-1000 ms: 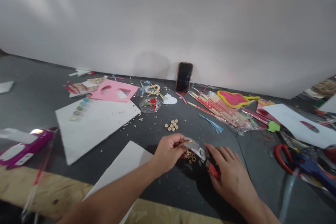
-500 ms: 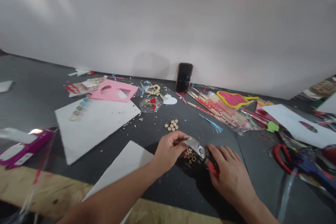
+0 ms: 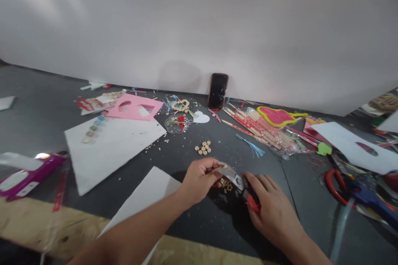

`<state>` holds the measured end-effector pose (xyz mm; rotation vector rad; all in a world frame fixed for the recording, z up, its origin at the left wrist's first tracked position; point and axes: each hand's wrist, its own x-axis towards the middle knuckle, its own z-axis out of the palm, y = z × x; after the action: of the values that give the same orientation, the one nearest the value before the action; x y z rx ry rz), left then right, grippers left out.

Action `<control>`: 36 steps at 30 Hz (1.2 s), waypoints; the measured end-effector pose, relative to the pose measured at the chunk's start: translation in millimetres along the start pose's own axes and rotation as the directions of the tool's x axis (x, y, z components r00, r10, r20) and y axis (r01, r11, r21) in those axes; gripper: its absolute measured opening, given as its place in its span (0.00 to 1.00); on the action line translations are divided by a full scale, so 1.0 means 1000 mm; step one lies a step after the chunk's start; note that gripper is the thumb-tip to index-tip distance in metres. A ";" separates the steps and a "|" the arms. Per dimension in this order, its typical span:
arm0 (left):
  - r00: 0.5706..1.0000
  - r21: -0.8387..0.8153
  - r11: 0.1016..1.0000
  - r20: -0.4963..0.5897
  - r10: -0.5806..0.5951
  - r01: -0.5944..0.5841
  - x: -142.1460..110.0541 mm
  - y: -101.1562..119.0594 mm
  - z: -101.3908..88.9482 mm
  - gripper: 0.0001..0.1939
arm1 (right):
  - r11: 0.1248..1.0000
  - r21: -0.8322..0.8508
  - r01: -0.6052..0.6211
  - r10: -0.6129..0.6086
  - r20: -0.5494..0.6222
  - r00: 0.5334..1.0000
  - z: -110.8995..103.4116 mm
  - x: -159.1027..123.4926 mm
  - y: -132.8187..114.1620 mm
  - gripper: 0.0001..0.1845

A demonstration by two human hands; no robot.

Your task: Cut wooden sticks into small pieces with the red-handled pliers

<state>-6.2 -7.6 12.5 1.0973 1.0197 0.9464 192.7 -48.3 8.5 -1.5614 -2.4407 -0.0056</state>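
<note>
- One small tan piece (image 3: 224,167) pinched in left grip (image 3: 199,179), thumb and fingers pressed together. Mostly covered by fingertips and metal; cannot tell full outline.
- Right grip (image 3: 270,201) wrapped around red-and-black handles of metal cutter (image 3: 238,181). Blades angled toward left grip, right up at its fingertips; cannot tell whether touching skin.
- Between left grip and right grip, below the blades: loose cluster of small tan bits (image 3: 226,185) on dark worktop (image 3: 37,124).
- Just beyond left grip, apart from fingers: little pile of flower-shaped tan beads (image 3: 203,148).
- Farther beyond left grip: white heart (image 3: 202,117), beside clear packet (image 3: 175,125) with something red in it. Ring of pale beads (image 3: 180,106) past that.
- Well beyond, roughly between left grip and right grip: phone (image 3: 218,91) propped near upright against white panel (image 3: 186,29).
- Beyond right grip: light blue tassel (image 3: 255,149), then red-marked sticks (image 3: 258,128), partly in clear wrap. Pink shape with yellow edge (image 3: 276,116) next to those.
- Right of right grip, well apart: red-handled scissors (image 3: 332,190) and blue tool (image 3: 370,198), crowded together. White card with oval hole (image 3: 345,140) farther out.
- Left of left grip: near white sheet (image 3: 149,190), partly under forearm. Beyond, large white sheet (image 3: 115,153), touching pink card (image 3: 133,107) with cutouts. Purple tool (image 3: 37,174) farthest left.
</note>
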 end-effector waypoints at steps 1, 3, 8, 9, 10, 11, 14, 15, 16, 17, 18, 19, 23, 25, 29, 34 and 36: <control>1.000 0.004 1.000 -0.001 0.003 -0.003 0.000 0.000 0.000 0.06 | 1.000 0.010 0.006 -0.006 -0.009 1.000 0.000 0.000 0.000 0.24; 1.000 0.015 1.000 -0.003 0.008 -0.008 -0.001 -0.001 0.000 0.06 | 1.000 0.016 0.017 -0.016 -0.020 1.000 -0.002 -0.001 -0.001 0.23; 0.999 0.037 0.999 0.001 0.038 -0.038 -0.002 -0.001 0.001 0.07 | 1.000 0.006 0.002 -0.002 -0.013 1.000 -0.005 -0.003 -0.004 0.20; 0.999 0.032 0.999 0.003 0.043 -0.043 -0.002 -0.001 0.001 0.07 | 1.000 0.001 -0.003 0.003 -0.013 1.000 -0.005 -0.003 -0.004 0.20; 0.999 0.025 0.999 0.005 0.047 -0.047 -0.002 -0.002 0.001 0.07 | 1.000 -0.007 -0.007 0.007 -0.015 1.000 -0.005 -0.003 -0.005 0.20; 0.999 0.013 0.999 0.006 0.051 -0.051 -0.001 -0.002 0.001 0.07 | 1.000 -0.018 -0.011 0.011 -0.017 1.000 -0.005 -0.002 -0.005 0.20; 0.998 -0.037 0.998 0.001 0.059 -0.059 0.000 -0.005 0.001 0.08 | 0.998 -0.056 -0.029 0.027 -0.036 0.999 -0.003 0.000 -0.004 0.21; 0.998 -0.047 0.997 -0.005 0.056 -0.056 0.000 -0.006 0.001 0.09 | 0.997 -0.069 -0.032 0.029 -0.040 0.999 -0.002 0.001 -0.003 0.21; 0.999 -0.049 0.998 -0.013 0.049 -0.049 0.000 -0.006 0.001 0.08 | 0.996 -0.079 -0.031 0.028 -0.042 0.999 -0.001 0.002 -0.003 0.21; 0.999 -0.043 0.998 -0.023 0.037 -0.038 0.000 -0.006 0.001 0.08 | 0.996 -0.087 -0.028 0.024 -0.042 0.999 -0.001 0.003 -0.002 0.22; 0.999 -0.032 0.999 -0.033 0.025 -0.026 0.000 -0.006 0.002 0.07 | 0.996 -0.092 -0.021 0.018 -0.043 0.999 -0.001 0.003 -0.002 0.23; 0.999 -0.023 1.000 -0.040 0.017 -0.018 0.000 -0.006 0.002 0.06 | 0.996 -0.092 -0.015 0.011 -0.041 0.999 -0.001 0.003 -0.001 0.24; 1.000 -0.014 1.000 -0.023 0.022 -0.022 0.000 -0.005 0.002 0.05 | 0.998 -0.060 -0.004 0.002 -0.031 1.000 0.000 0.002 0.001 0.28; 1.000 -0.013 1.000 -0.013 0.026 -0.026 0.000 -0.005 0.002 0.05 | 0.999 -0.046 -0.009 0.008 -0.018 1.000 0.001 0.002 0.001 0.29; 0.999 -0.009 0.999 -0.007 0.033 -0.033 0.000 -0.005 0.002 0.05 | 0.999 -0.027 -0.020 0.021 0.017 1.000 0.001 0.002 0.000 0.26; 0.999 -0.001 0.999 0.005 0.047 -0.047 0.000 -0.005 0.002 0.05 | 1.000 -0.009 -0.026 0.027 0.034 0.999 -0.002 0.001 -0.002 0.23; 0.999 0.009 0.999 0.002 0.042 -0.042 -0.001 -0.004 0.002 0.05 | 0.999 -0.012 -0.029 0.030 0.037 0.999 -0.003 0.000 -0.003 0.21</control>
<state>-3.7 -9.9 8.8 1.1310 1.0038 0.9749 191.0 -50.3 11.8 -1.6163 -2.4493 0.0152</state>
